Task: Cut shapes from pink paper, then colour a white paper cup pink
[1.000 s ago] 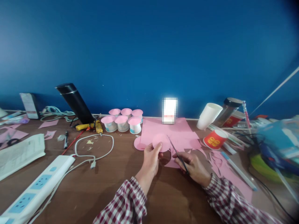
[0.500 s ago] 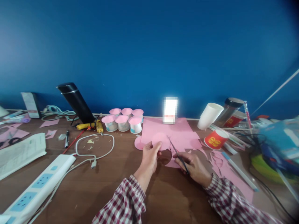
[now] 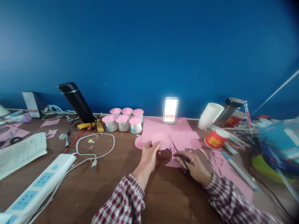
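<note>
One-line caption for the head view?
Left hand holds a pink paper circle; right hand grips scissors on a cluttered wooden table.

Craft desk: pink paper point(image 3: 177, 129), capped cups point(image 3: 123, 122), glue gun point(image 3: 91, 126)

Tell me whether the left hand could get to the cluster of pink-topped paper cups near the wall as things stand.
Probably yes. The left hand pinches a pink paper circle, so it is occupied, but only bare brown tabletop lies between it and the pink-topped paper cups. The right hand with the scissors sits on the other side.
</note>
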The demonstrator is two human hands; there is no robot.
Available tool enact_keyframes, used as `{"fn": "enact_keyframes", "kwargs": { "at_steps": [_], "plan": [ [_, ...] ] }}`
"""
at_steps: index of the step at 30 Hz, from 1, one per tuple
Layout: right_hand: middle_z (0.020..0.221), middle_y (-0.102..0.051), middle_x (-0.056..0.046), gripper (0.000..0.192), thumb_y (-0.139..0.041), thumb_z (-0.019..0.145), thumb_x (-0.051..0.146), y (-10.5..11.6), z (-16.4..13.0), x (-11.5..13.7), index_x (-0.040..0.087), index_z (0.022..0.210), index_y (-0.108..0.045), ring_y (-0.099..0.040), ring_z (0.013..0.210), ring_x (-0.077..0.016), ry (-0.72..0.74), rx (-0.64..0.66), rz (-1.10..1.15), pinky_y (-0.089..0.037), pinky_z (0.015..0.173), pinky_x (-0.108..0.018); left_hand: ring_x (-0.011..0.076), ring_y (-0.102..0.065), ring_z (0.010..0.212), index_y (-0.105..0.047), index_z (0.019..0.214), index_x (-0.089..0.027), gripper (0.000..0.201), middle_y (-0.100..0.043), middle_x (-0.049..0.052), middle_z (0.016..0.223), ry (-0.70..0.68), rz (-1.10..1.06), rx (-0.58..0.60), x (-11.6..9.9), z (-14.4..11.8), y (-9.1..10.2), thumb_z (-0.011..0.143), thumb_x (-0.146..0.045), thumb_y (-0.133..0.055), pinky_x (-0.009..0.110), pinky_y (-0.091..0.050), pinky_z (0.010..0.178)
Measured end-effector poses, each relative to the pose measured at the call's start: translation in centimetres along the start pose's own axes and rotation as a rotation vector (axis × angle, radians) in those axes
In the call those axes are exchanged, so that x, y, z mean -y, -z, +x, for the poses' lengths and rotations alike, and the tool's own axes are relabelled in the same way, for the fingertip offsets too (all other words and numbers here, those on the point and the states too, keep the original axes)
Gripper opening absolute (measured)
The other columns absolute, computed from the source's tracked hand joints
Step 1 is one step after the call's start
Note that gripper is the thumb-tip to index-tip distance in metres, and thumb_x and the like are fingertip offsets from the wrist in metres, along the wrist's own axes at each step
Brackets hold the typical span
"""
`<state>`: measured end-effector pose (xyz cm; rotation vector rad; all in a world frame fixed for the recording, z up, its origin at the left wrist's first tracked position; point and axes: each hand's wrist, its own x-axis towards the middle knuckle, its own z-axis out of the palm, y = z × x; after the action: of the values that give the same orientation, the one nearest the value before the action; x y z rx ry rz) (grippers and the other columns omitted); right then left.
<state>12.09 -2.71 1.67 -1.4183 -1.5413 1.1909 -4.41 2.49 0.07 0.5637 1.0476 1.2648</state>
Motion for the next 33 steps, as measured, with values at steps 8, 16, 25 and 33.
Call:
{"fn": "enact_keyframes", "kwargs": {
  "at_steps": [8, 16, 25, 33],
  "plan": [
    [0.050, -0.050, 0.005, 0.041, -0.061, 0.077, 0.047, 0.1, 0.1, -0.8, 0.012, 0.098, -0.059, -0.047, 0.045, -0.0094, 0.012, 0.035, 0.091, -0.037, 0.044, -0.022, 0.0026, -0.041, 0.042, -0.059, 0.066, -0.012, 0.030, -0.049, -0.004, 0.053, 0.006, -0.038, 0.040, -0.3, -0.6, -0.1, 0.053, -0.030, -0.079, 0.015, -0.030, 0.040],
    [0.051, -0.049, 0.005, 0.043, -0.061, 0.075, 0.051, 0.1, 0.0, -0.5, 0.014, 0.096, -0.059, -0.046, 0.045, -0.0095, 0.004, 0.051, 0.170, -0.035, 0.045, -0.023, 0.0037, -0.042, 0.045, -0.061, 0.070, -0.011, 0.028, -0.055, -0.002, 0.058, 0.048, 0.021, 0.159, -0.4, -1.3, -0.3, 0.058, -0.031, -0.076, 0.017, -0.032, 0.042],
    [0.051, -0.049, 0.005, 0.041, -0.061, 0.076, 0.049, 0.2, 0.0, -0.4, 0.013, 0.095, -0.060, -0.047, 0.045, -0.0094, 0.028, 0.059, 0.148, -0.037, 0.045, -0.022, 0.0046, -0.044, 0.044, -0.061, 0.072, -0.011, 0.031, -0.055, -0.001, 0.058, 0.051, 0.070, 0.163, -0.3, -1.3, -0.4, 0.057, -0.033, -0.076, 0.018, -0.033, 0.042],
    [0.048, -0.049, 0.005, 0.042, -0.061, 0.076, 0.050, 0.2, 0.0, -0.6, 0.012, 0.093, -0.061, -0.046, 0.042, -0.0090, 0.026, 0.046, 0.107, -0.035, 0.043, -0.022, 0.0052, -0.044, 0.045, -0.061, 0.071, -0.010, 0.030, -0.056, -0.001, 0.058, 0.035, 0.085, 0.168, -0.3, -1.4, -0.4, 0.057, -0.033, -0.076, 0.018, -0.032, 0.042]
  ]
}}
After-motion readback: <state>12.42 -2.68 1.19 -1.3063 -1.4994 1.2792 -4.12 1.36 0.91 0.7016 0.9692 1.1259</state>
